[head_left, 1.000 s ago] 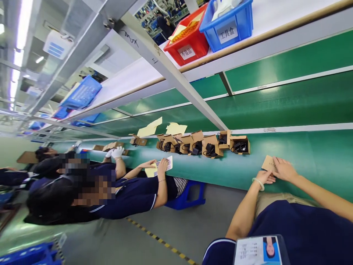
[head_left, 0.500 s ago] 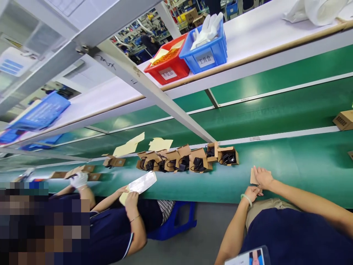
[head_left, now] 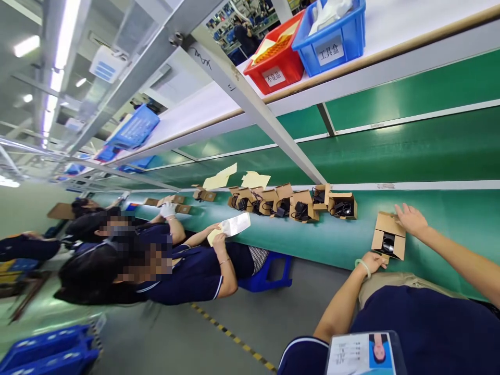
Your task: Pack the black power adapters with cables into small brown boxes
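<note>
A small brown cardboard box (head_left: pixel 390 229) lies on the green work surface in front of me, its flaps spread. Something black and shiny (head_left: pixel 388 242) shows inside, its kind hidden in part by the flaps. With a pale green bangle at its wrist, my left hand (head_left: pixel 374 261) pinches the flap at the box's near edge. My right hand (head_left: pixel 412 220) has its fingers stretched out beside the far right side of the box; whether the fingertips touch the cardboard I cannot tell.
Several open boxes (head_left: pixel 300 208) with black cabled devices stand in a row to my left. Yellow sheets (head_left: pixel 255 179) lie behind them. A red bin (head_left: pixel 275 65) and a blue bin (head_left: pixel 330 39) sit on the shelf above. A co-worker (head_left: pixel 187 271) holds a paper sheet (head_left: pixel 235 224).
The box was closed under my hands; now its flaps are spread and the black contents show. My right hand has moved off its top. The view has swung left.
</note>
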Motion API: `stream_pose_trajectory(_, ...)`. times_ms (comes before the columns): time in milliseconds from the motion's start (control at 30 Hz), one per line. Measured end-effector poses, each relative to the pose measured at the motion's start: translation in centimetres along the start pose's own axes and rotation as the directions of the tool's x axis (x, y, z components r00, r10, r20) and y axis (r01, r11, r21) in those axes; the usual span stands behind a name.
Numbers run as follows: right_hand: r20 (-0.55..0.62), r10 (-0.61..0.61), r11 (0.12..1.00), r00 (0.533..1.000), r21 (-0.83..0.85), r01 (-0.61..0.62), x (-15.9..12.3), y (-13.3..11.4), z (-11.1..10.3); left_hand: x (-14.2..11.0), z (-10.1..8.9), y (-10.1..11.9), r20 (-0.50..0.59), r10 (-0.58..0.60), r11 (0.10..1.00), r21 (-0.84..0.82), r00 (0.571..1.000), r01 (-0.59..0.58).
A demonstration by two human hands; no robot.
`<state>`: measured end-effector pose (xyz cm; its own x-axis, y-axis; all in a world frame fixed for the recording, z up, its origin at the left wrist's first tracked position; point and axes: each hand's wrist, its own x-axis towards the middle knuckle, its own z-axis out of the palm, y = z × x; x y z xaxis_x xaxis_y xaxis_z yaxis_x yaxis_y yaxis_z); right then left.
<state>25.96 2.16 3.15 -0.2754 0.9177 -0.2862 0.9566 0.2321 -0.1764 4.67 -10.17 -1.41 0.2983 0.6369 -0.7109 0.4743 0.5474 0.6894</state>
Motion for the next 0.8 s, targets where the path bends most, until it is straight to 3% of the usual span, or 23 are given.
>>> stream_pose_trajectory(33, -0.046, -0.025, 1.0, 0.999, -0.013, 0.025, -0.7, -0.2, 0.3, -0.3, -0.1, 0.3, -0.054, -0.012, 1.0, 0.028, 0.998, 0.014)
stream_pose_trajectory(100, -0.123, -0.181, 0.983, 0.976, -0.036, 0.177, -2.4, -1.0, 1.0, -0.8, -0.3, 0.9, -0.263, -0.02, 0.99, 0.13, 0.965, 0.056)
stream_pose_trajectory(167, -0.115, -0.351, 0.936, 0.929, -0.032, 0.35, -4.0, -2.3, 1.7, -1.0, -0.6, 1.8, -0.479, 0.055, 0.96, 0.265, 0.876, 0.084)
stream_pose_trajectory(200, -0.078, -0.393, 0.919, 0.916, -0.011, 0.393, -4.8, -3.0, 2.1, -0.9, -0.8, 2.2, -0.536, 0.118, 0.937, 0.338, 0.836, 0.084)
stream_pose_trajectory(233, -0.039, -0.404, 0.915, 0.914, 0.013, 0.404, -5.4, -3.7, 2.5, -0.8, -1.0, 2.7, -0.545, 0.176, 0.913, 0.402, 0.82, 0.071)
stream_pose_trajectory(267, -0.007, -0.394, 0.919, 0.919, 0.033, 0.394, -5.9, -4.3, 2.9, -0.5, -1.2, 3.2, -0.515, 0.214, 0.893, 0.448, 0.83, 0.047)
stream_pose_trajectory(400, 0.027, -0.354, 0.932, 0.935, 0.085, 0.351, -6.7, -5.7, 4.0, 0.7, -2.0, 4.9, -0.356, 0.186, 0.859, 0.511, 0.916, 0.024)
stream_pose_trajectory(567, -0.003, -0.287, 0.942, 0.958, 0.179, 0.283, -7.3, -3.9, 3.4, 0.3, -3.3, 5.5, -0.295, 0.193, 0.854, 0.52, 0.936, -0.012)
stream_pose_trajectory(667, -0.014, -0.185, 0.934, 0.983, 0.308, 0.18, -8.3, -2.0, 3.0, -0.7, -3.7, 5.2, -0.294, 0.336, 0.84, 0.523, 0.895, -0.144)
stream_pose_trajectory(800, -0.012, -0.096, 0.864, 0.995, 0.495, 0.09, -10.2, -0.3, 3.3, -1.4, -3.2, 5.0, -0.289, 0.548, 0.701, 0.671, 0.785, -0.242)
